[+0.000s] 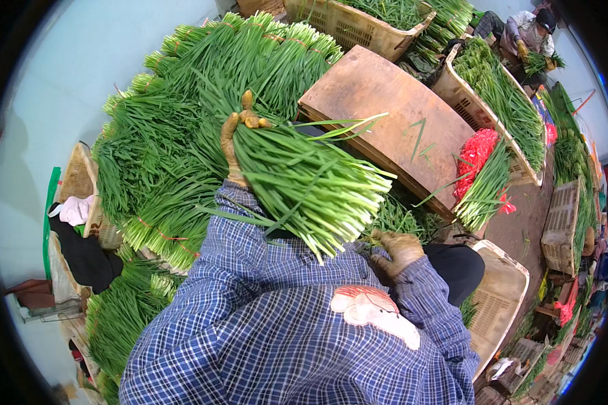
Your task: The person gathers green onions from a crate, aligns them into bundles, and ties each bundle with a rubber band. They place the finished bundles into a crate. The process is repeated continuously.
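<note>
A loose bunch of garlic chives [309,187] lies in my left hand [240,134], which wears a stained glove; its fingers wrap the leafy end, and the pale stem ends point right. My right hand [399,251], gloved too, is below and right of the bunch, near my lap, its fingers half curled by some green bits; its grip is partly hidden. A wooden board [385,121] with a few loose leaves on it stands beyond the bunch. On its right end sit red netting ties [475,159] beside a smaller bunch of chives [482,190].
Banded chive bundles [172,126] are heaped on the left. Plastic crates [354,30] stand behind the board, another crate [499,293] at my right. A chive-filled crate [496,109] stands beyond the board's right end. A co-worker [529,40] sits at the upper right holding chives.
</note>
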Motion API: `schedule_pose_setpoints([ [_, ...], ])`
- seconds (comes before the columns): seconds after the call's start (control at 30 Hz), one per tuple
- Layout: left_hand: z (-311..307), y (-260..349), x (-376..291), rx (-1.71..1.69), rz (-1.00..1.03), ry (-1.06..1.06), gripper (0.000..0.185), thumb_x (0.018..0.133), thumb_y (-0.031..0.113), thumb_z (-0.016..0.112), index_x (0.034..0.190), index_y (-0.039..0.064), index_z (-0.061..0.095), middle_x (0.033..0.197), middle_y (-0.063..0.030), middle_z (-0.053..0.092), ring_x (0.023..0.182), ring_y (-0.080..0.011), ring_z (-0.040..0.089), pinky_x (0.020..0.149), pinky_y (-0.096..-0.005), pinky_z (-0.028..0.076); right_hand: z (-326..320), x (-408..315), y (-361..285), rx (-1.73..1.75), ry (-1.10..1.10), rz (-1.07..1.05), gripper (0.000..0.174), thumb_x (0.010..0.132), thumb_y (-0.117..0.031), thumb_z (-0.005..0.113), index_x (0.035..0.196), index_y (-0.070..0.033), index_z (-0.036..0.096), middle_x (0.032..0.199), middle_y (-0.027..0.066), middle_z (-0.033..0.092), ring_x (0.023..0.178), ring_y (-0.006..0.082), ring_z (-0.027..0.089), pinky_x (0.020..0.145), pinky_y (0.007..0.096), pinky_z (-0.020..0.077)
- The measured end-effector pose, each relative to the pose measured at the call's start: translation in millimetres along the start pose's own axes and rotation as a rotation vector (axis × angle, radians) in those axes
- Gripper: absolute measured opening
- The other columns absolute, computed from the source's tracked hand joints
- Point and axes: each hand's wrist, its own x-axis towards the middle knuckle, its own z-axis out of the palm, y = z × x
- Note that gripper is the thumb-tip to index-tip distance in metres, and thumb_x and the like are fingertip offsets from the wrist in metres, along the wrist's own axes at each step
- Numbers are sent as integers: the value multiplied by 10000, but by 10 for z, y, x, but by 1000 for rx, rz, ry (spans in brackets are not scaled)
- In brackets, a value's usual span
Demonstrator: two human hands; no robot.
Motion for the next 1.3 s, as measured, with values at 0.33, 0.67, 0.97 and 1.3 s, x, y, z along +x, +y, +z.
schedule_pose_setpoints([
  [0.33,117,95,122,-252,-119,-196,519,931,176,561,1425,91,428,809,15,542,788,-143,547,938,-372,448,-127,-50,-290,1210,270,157,105,920,-107,640,905,-5,657,703,17,641,566,72,596,503,206,474],
  [0.67,112,128,89,-220,-13,-89,488,908,134,581,1379,71,474,787,19,509,767,-135,521,899,-366,445,39,-707,501,1543,422,401,118,905,-104,651,905,14,652,671,71,634,555,114,601,477,202,454],
  [0.97,-149,149,128,-314,-88,-390,552,984,164,477,1474,21,269,861,-27,593,916,-221,606,1024,-427,447,-180,-448,1913,1690,1340,165,243,903,-205,668,1025,1,633,790,82,640,600,137,581,498,230,468],
  [1.3,-88,171,71,-317,-82,-338,528,964,173,469,1456,32,341,758,44,463,766,-120,519,893,-337,420,600,1793,1784,595,727,254,411,882,-288,686,1244,-117,592,1060,100,683,960,217,653,823,339,531],
])
